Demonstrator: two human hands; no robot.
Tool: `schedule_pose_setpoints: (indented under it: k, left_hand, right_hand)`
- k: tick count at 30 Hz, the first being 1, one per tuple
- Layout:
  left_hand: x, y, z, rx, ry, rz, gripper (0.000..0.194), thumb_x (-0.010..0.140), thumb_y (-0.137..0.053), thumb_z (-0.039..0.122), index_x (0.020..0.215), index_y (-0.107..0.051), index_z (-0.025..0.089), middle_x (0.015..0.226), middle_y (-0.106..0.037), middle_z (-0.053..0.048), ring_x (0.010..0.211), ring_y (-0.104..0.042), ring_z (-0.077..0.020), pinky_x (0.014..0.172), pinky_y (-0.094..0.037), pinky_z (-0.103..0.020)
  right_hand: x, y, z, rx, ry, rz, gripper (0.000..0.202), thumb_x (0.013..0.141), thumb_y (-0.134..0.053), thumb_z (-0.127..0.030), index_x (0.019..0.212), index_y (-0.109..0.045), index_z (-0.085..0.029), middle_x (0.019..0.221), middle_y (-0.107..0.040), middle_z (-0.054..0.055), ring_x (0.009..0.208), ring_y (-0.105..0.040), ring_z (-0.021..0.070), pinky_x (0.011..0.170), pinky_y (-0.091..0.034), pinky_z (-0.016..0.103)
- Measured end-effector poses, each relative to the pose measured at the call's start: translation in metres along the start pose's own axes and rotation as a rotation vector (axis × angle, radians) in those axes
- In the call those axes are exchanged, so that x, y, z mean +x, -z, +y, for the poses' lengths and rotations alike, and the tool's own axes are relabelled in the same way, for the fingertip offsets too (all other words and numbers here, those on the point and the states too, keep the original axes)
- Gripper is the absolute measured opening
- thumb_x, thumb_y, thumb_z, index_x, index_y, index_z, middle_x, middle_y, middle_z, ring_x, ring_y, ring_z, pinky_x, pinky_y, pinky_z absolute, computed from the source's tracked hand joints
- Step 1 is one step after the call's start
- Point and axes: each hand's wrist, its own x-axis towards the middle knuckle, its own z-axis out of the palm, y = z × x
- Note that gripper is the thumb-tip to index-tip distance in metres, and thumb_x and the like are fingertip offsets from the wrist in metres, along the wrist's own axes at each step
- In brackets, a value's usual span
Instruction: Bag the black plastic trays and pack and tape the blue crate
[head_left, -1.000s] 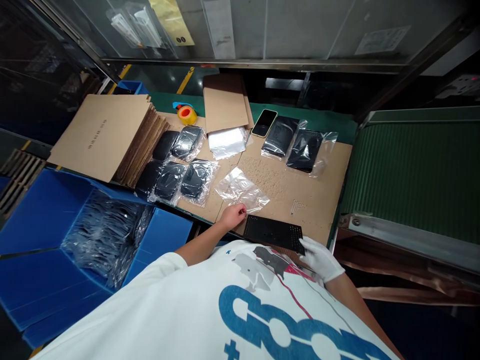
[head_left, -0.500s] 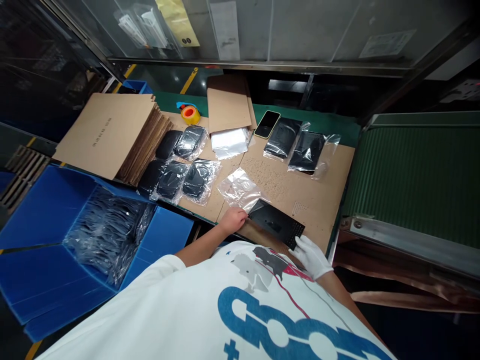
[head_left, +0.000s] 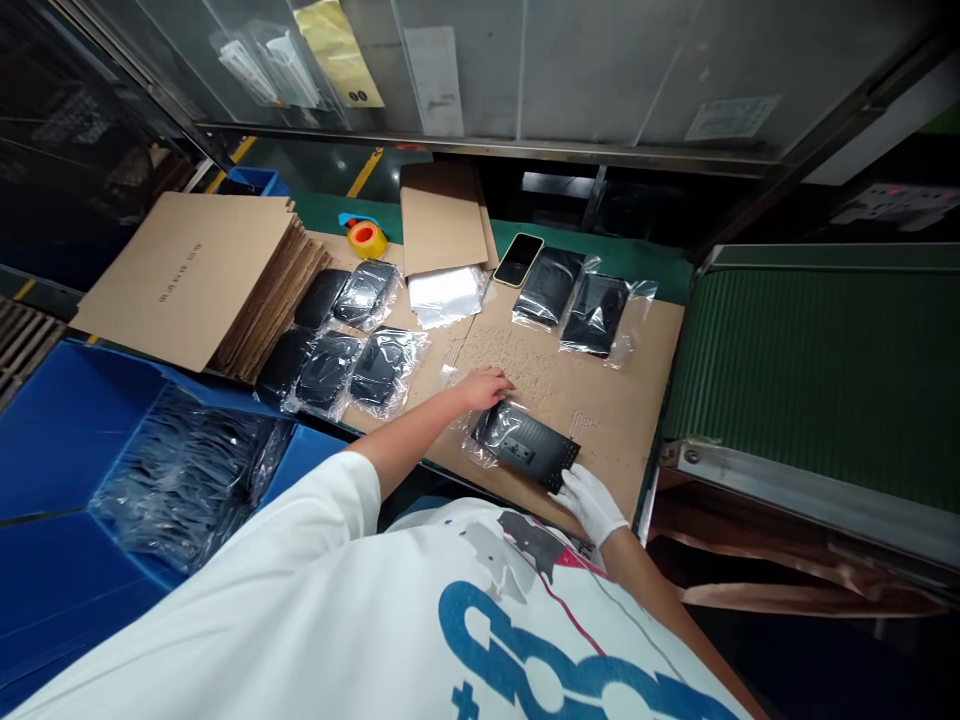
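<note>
A flat black plastic panel (head_left: 525,445) lies near the table's front edge, with small holes at its right end. A clear plastic bag (head_left: 480,452) covers its left part. My bare left hand (head_left: 486,388) is at the panel's far left corner, fingers curled on the bag's edge. In a white glove, my right hand (head_left: 589,502) grips the near right corner of the panel; its fingertips are partly hidden.
Bagged black parts (head_left: 382,370) lie left, beside stacked cardboard (head_left: 187,270). Further back are yellow tape (head_left: 367,238), clear bags (head_left: 448,297), a phone (head_left: 518,260) and bagged panels (head_left: 595,314). A blue bin (head_left: 45,410) stands left, a green conveyor (head_left: 817,380) right.
The clear bag has come over the panel's left end. My left hand has moved away from my body to the panel's far side. My right hand stays at the right corner.
</note>
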Motion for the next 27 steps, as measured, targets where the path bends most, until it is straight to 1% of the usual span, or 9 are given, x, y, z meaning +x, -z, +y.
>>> schedule_pose_setpoints:
  k: [3, 7, 10, 13, 15, 17, 20, 23, 27]
  left_hand:
    - [0.035, 0.002, -0.004, -0.02, -0.013, -0.156, 0.025, 0.066, -0.07, 0.02, 0.09, -0.075, 0.024, 0.092, -0.069, -0.004, 0.092, -0.06, -0.022, 0.089, -0.042, -0.029]
    - [0.058, -0.011, 0.01, -0.097, -0.018, -0.247, 0.008, 0.056, -0.077, 0.018, 0.062, -0.073, 0.021, 0.062, -0.066, 0.001, 0.067, -0.06, -0.0163, 0.072, -0.045, -0.024]
    - [0.054, -0.018, 0.029, -0.169, -0.057, -0.184, 0.008, 0.068, -0.072, 0.025, 0.073, -0.075, 0.019, 0.078, -0.07, -0.002, 0.078, -0.063, -0.0171, 0.078, -0.045, -0.024]
    - [0.026, -0.024, 0.041, -0.291, -0.036, 0.109, 0.027, 0.077, -0.066, 0.027, 0.103, -0.071, 0.02, 0.121, -0.061, -0.008, 0.113, -0.054, -0.0215, 0.099, -0.038, -0.031]
    - [-0.006, -0.03, 0.041, -0.538, 0.21, 0.426, 0.038, 0.078, -0.066, 0.025, 0.116, -0.063, 0.022, 0.133, -0.051, -0.008, 0.122, -0.046, -0.0222, 0.105, -0.033, -0.035]
    - [-0.04, -0.04, 0.036, -0.826, 0.565, 0.627, 0.04, 0.079, -0.065, 0.025, 0.118, -0.059, 0.021, 0.126, -0.055, -0.009, 0.116, -0.051, -0.0211, 0.101, -0.038, -0.036]
    - [-0.082, -0.059, 0.03, -1.046, 0.83, 0.548, 0.031, 0.081, -0.064, 0.033, 0.106, -0.061, 0.015, 0.1, -0.064, -0.009, 0.091, -0.061, -0.0182, 0.082, -0.048, -0.031]
    - [-0.099, -0.071, 0.029, -1.188, 0.836, 0.363, 0.035, 0.082, -0.061, 0.046, 0.088, -0.064, 0.012, 0.08, -0.066, -0.007, 0.069, -0.062, -0.0141, 0.063, -0.049, -0.025]
    - [-0.097, -0.072, 0.029, -1.32, 0.777, 0.17, 0.039, 0.076, -0.067, 0.051, 0.077, -0.063, 0.012, 0.076, -0.067, -0.005, 0.063, -0.061, -0.0105, 0.056, -0.046, -0.02]
  right_hand:
    - [0.005, -0.004, -0.002, 0.02, -0.012, 0.005, 0.031, 0.068, -0.072, -0.035, 0.092, -0.056, -0.022, 0.089, -0.07, 0.002, 0.079, -0.069, 0.019, 0.078, -0.057, 0.037]
    - [0.014, -0.018, 0.001, 0.044, -0.04, 0.027, 0.031, 0.069, -0.072, -0.03, 0.095, -0.057, -0.021, 0.09, -0.07, 0.003, 0.078, -0.069, 0.0181, 0.076, -0.057, 0.036]
    - [0.022, -0.035, 0.006, 0.091, -0.046, 0.031, 0.028, 0.068, -0.071, -0.028, 0.091, -0.055, -0.023, 0.089, -0.069, 0.001, 0.079, -0.068, 0.0179, 0.077, -0.057, 0.038]
    - [0.027, -0.052, 0.012, 0.155, -0.031, 0.024, 0.026, 0.069, -0.07, -0.029, 0.087, -0.052, -0.025, 0.092, -0.068, -0.001, 0.083, -0.067, 0.0168, 0.082, -0.055, 0.038]
    - [0.028, -0.06, 0.015, 0.19, -0.022, 0.013, 0.023, 0.071, -0.069, -0.03, 0.084, -0.05, -0.026, 0.091, -0.067, -0.002, 0.084, -0.066, 0.0156, 0.084, -0.055, 0.037]
    - [0.03, -0.066, 0.018, 0.206, -0.019, 0.013, 0.021, 0.071, -0.068, -0.031, 0.079, -0.048, -0.026, 0.086, -0.066, -0.003, 0.081, -0.065, 0.0143, 0.082, -0.055, 0.034]
    - [0.033, -0.073, 0.021, 0.192, -0.024, 0.047, 0.021, 0.071, -0.067, -0.03, 0.079, -0.047, -0.026, 0.082, -0.065, -0.004, 0.075, -0.064, 0.012, 0.071, -0.054, 0.027]
    - [0.038, -0.081, 0.021, 0.147, -0.017, 0.091, 0.023, 0.071, -0.067, -0.031, 0.084, -0.048, -0.026, 0.083, -0.065, -0.005, 0.069, -0.063, 0.0099, 0.06, -0.049, 0.021]
    - [0.042, -0.092, 0.019, 0.064, 0.023, 0.096, 0.024, 0.071, -0.065, -0.035, 0.083, -0.047, -0.025, 0.085, -0.065, -0.003, 0.07, -0.062, 0.0104, 0.059, -0.047, 0.021]
